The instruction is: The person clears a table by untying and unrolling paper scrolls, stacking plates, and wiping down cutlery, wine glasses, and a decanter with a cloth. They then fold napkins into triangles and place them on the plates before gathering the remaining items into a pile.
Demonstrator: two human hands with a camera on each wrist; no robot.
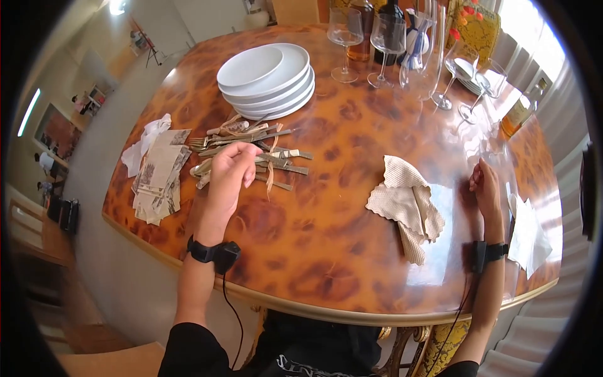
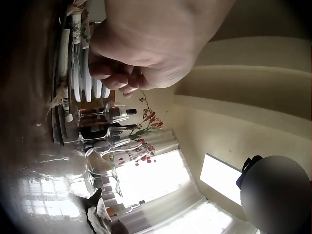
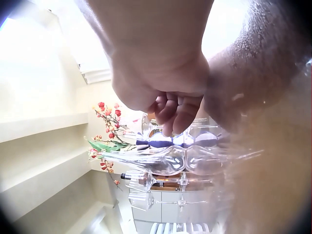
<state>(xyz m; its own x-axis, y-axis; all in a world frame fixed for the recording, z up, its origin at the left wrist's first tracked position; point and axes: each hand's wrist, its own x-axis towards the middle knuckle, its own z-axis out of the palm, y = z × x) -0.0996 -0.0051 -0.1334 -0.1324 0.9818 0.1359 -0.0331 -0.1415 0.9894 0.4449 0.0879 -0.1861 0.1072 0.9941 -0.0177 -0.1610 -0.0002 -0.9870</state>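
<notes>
My left hand [image 1: 230, 173] is over the near side of a pile of cutlery [image 1: 286, 168], some pieces tied with raffia-like strips. Its fingers curl loosely, and in the left wrist view nothing shows between them. Beyond the pile stands a stack of white plates [image 1: 301, 100] with a bowl [image 1: 251, 66] on top. My right hand [image 1: 486, 191] is low over the table's right side, fingers loosely curled, holding nothing visible. Between the hands lies a crumpled beige cloth [image 1: 405, 198]. A white napkin [image 1: 529, 235] is beside the right forearm.
Wine glasses [image 1: 387, 34], dark and amber bottles, and a clear decanter stand at the far right of the glossy table [image 1: 326, 251]. Two glasses [image 1: 480, 85] lean near a plate there. Printed paper napkins [image 1: 162, 169] lie at the left. Red-berried stems [image 3: 109, 122] rise behind the glassware.
</notes>
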